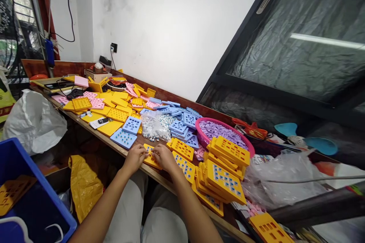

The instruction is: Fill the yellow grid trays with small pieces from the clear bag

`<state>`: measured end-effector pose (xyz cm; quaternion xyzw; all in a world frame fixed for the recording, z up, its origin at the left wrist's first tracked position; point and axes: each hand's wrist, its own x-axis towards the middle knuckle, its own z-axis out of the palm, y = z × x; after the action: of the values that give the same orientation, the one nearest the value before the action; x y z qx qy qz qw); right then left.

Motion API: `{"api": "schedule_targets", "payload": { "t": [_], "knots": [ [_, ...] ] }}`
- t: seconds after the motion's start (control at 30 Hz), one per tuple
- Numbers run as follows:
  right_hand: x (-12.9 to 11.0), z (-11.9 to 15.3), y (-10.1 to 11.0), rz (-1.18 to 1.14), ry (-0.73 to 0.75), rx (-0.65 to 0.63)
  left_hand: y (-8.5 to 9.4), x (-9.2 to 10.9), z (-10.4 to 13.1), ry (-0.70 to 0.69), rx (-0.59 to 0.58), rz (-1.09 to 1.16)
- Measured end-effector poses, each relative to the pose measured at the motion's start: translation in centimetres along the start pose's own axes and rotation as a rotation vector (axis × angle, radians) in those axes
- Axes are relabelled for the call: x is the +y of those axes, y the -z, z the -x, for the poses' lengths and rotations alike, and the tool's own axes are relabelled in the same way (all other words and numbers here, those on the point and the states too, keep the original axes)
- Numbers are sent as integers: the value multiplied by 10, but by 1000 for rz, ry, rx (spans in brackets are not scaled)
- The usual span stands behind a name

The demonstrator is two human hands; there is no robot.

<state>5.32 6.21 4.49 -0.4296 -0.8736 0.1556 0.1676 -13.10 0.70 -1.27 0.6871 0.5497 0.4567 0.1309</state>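
Note:
A yellow plastic panel with rows of square holes [150, 162] lies near the table's front edge, between my two hands. Small blue-and-white pieces sit in some of its holes. My left hand [136, 158] is at its left side, fingertips pinched together over the surface. From the right, my right hand [164, 156] reaches onto the panel, fingers curled and closed. Whatever the fingertips hold is too small to make out. Just behind lies a clear bag of small blue-and-white pieces [155, 126]. A blue panel [123, 138] lies left of it.
Stacked yellow panels [225, 180] rise at the right, some filled with pieces. A pink basin [199, 133] holds purple parts behind them. Yellow, pink and blue panels cover the table's left part. A blue bin [37, 182] stands at lower left, beside a yellow bag [85, 182].

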Motion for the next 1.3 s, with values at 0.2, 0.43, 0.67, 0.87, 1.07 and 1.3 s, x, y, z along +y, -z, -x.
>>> {"api": "schedule_targets", "payload": {
  "t": [0.2,0.43,0.67,0.87,1.07,1.3],
  "knots": [
    [-5,1,-4,173,-26,-2,12,6,-18,70,-150,-158],
    [-7,3,-13,250,-70,53,14,12,-22,70,-188,-288],
    [-10,6,-18,330,-117,105,12,17,-22,46,-177,-403],
    [-15,7,-23,417,-143,141,10,20,-20,18,-161,-474],
    [-29,17,-31,504,-107,136,8,29,-1,-31,-122,-566],
    [-34,33,-43,634,-1,160,-6,37,21,-148,-66,-660]
  ]
}}
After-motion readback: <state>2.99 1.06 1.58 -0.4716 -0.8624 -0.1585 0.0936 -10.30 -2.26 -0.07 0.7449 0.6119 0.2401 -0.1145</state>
